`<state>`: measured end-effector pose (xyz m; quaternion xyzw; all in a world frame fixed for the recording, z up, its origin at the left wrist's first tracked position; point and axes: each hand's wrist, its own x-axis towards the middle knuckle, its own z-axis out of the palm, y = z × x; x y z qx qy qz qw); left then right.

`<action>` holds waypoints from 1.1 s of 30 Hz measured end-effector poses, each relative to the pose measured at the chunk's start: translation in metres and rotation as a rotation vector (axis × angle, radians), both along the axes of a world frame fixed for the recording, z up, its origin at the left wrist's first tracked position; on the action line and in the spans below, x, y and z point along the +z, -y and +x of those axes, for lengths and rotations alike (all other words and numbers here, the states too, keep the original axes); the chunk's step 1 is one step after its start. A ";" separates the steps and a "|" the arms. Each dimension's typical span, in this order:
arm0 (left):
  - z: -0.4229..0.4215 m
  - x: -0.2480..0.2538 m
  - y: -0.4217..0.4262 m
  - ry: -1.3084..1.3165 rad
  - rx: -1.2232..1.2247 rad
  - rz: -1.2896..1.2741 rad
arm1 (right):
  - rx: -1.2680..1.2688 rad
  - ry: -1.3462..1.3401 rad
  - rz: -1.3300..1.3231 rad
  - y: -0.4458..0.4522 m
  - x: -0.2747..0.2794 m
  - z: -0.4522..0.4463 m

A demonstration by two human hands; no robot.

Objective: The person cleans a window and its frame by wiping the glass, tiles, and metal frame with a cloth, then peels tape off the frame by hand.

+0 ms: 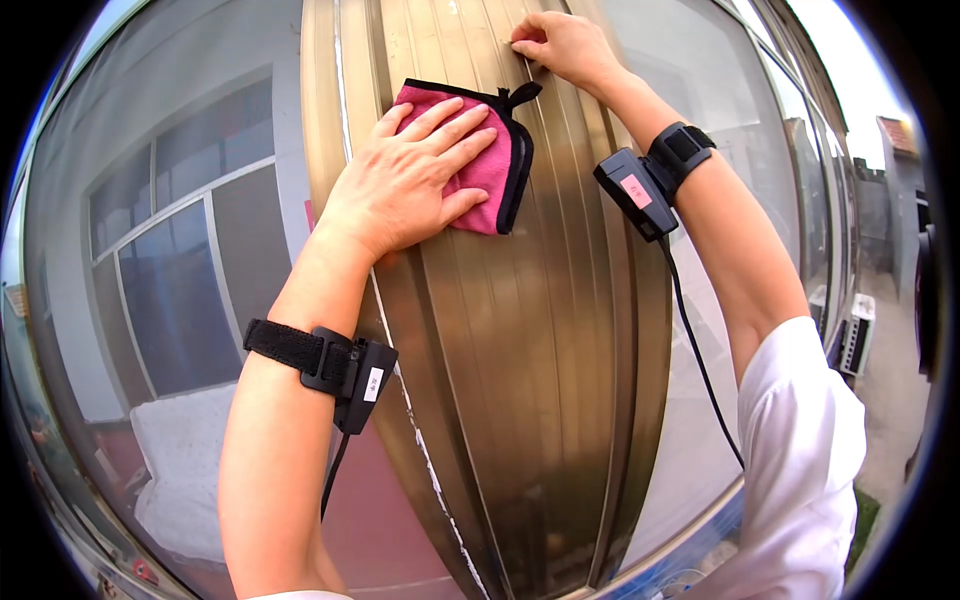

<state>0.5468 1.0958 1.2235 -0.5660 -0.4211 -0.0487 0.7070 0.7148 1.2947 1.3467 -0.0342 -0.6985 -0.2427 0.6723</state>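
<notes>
A pink cloth (477, 180) with a black border and a black loop at its corner lies against a shiny bronze-coloured metal panel (520, 330). On top of the cloth my left hand (415, 180) rests flat, fingers spread, pressing it to the panel. Higher up and to the right, my right hand (565, 48) is close to the panel with thumb and index finger pinched together. What sits between those fingertips, if anything, is too small to make out.
Glass panes flank the panel; through the left one a window (185, 250) and a white covered object (180, 480) show. Black strapped devices with cables (703, 360) are on both forearms. An outdoor unit (857, 335) stands at the far right.
</notes>
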 end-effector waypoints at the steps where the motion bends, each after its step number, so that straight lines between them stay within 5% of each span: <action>1: 0.000 0.000 0.000 -0.005 -0.004 0.001 | 0.029 -0.004 0.010 0.001 -0.002 -0.001; 20: -0.002 0.003 0.000 -0.012 -0.005 0.006 | 0.146 -0.013 -0.087 -0.007 0.008 -0.003; 33: -0.003 0.004 0.000 -0.004 0.000 0.008 | -0.002 -0.037 0.095 0.014 0.000 -0.011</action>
